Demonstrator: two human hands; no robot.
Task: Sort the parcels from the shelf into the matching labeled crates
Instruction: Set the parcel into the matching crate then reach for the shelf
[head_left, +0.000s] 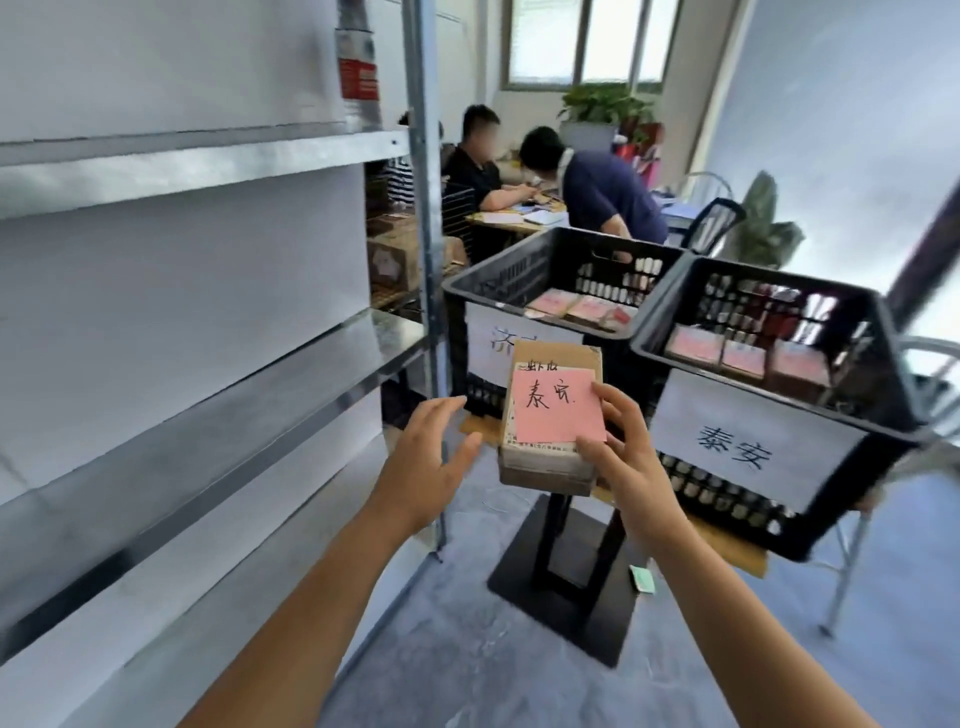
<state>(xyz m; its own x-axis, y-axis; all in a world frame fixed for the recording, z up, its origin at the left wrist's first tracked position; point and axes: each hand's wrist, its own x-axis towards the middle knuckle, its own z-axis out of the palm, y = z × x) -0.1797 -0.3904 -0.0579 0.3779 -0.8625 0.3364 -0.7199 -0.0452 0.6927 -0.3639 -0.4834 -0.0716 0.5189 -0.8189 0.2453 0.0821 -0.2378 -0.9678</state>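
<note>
right arm: bare forearm reaches forward and up from the lower right edge.
right hand (628, 457): grips the parcel by its right side, thumb pressed on the lower right corner of the pink note, fingers curled round the right edge.
left arm: bare forearm stretches up from the lower left.
left hand (426, 462): fingers spread and relaxed, holding nothing, just left of the parcel and apart from it.
parcel (540, 470): small brown cardboard box, held in the air in front of the two crates, tilted slightly.
pink note (553, 408): stuck on the parcel's top face, handwritten 泰安.
right crate (727, 499): black plastic, white label reads 泰安, small parcels inside.
left crate (498, 275): black, its label partly hidden behind the parcel.
shelf (208, 171): metal, at the left.
</note>
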